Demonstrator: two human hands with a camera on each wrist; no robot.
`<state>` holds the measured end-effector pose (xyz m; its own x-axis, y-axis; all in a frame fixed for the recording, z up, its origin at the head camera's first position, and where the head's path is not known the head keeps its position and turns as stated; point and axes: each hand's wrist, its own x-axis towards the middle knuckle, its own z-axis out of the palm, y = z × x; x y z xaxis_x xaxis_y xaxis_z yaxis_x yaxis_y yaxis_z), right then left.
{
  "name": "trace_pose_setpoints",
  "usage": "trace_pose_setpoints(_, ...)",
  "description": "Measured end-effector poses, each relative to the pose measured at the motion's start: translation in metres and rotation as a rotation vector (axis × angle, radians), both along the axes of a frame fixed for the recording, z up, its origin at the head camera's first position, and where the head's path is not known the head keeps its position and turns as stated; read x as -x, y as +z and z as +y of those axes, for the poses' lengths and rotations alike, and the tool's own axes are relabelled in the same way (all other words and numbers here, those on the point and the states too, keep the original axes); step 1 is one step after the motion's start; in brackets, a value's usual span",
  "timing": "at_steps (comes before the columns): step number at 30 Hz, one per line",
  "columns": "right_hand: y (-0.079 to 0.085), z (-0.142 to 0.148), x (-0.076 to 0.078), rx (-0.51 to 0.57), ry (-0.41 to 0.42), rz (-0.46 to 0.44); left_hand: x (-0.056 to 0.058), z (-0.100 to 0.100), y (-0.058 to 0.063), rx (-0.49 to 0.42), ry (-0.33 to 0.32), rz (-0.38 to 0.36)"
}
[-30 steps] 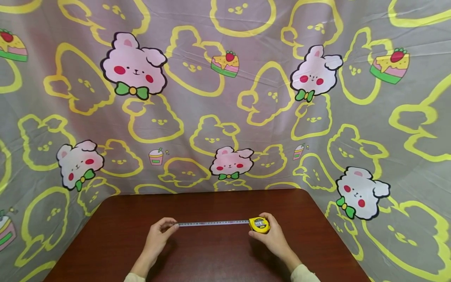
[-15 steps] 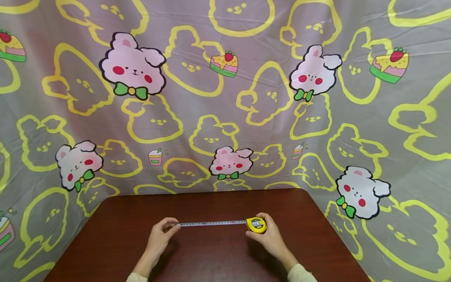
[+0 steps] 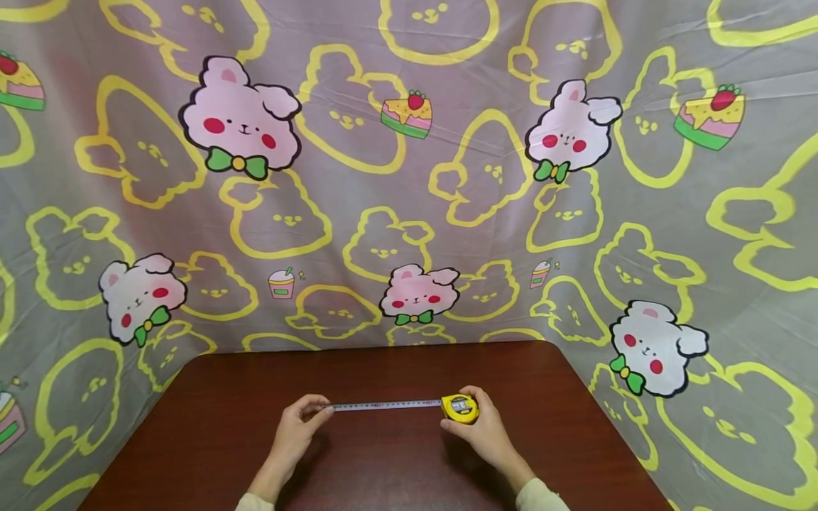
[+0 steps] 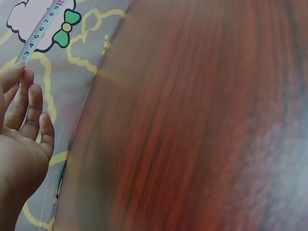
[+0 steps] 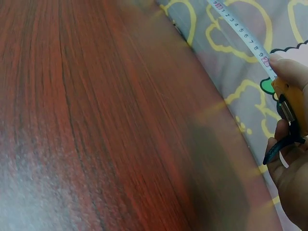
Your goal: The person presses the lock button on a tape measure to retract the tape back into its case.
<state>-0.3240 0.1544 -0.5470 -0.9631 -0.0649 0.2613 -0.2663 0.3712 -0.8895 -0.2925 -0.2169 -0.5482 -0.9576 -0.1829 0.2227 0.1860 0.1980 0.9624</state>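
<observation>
A yellow tape measure [image 3: 460,408] is gripped in my right hand [image 3: 482,429], thumb on the near side and fingers behind its case. Its white blade [image 3: 390,406] stretches level to the left above the table. My left hand [image 3: 295,429] pinches the blade's free end between thumb and fingers, which cover the tip. In the left wrist view, the blade [image 4: 38,32] leaves those fingertips with its numbers facing the camera. The right wrist view has the case [image 5: 291,103] at its right edge, partly hidden by the hand [image 5: 293,187], with a dark strap hanging from it.
Beneath both hands lies a dark red-brown wooden table [image 3: 383,461] with rounded far corners. A grey curtain [image 3: 473,234] printed with yellow outlines and rabbit faces hangs behind it and along both sides.
The tape measure's case and my right hand have moved left. My left hand has shifted slightly right, and the stretch of blade between them is shorter.
</observation>
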Motion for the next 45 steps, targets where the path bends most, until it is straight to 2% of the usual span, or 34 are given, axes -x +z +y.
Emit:
trace_pose_setpoints(10,-0.003,-0.004,-0.002,0.016,0.006,0.008,0.004,0.012,-0.005,0.005,-0.015,0.059)
trace_pose_setpoints(20,-0.003,-0.003,-0.003,0.028,-0.007,-0.015,0.008,0.018,-0.003,0.011,-0.034,0.065)
trace_pose_setpoints(26,-0.008,-0.004,-0.002,0.015,-0.014,-0.014,0.008,0.021,-0.001,-0.016,-0.035,0.031)
trace_pose_setpoints(29,-0.009,-0.006,-0.002,0.02,-0.005,-0.002,0.005,0.025,0.003,-0.013,-0.024,0.022)
trace_pose_setpoints(35,-0.01,-0.014,-0.004,0.031,0.019,0.005,-0.012,0.033,0.022,0.007,-0.044,0.053)
trace_pose_setpoints(42,-0.013,-0.019,-0.003,0.014,0.024,0.006,0.006,0.029,-0.011,0.005,-0.017,0.006)
trace_pose_setpoints(45,-0.015,-0.021,-0.003,0.003,0.027,0.006,0.002,0.033,-0.007,0.005,-0.02,0.012)
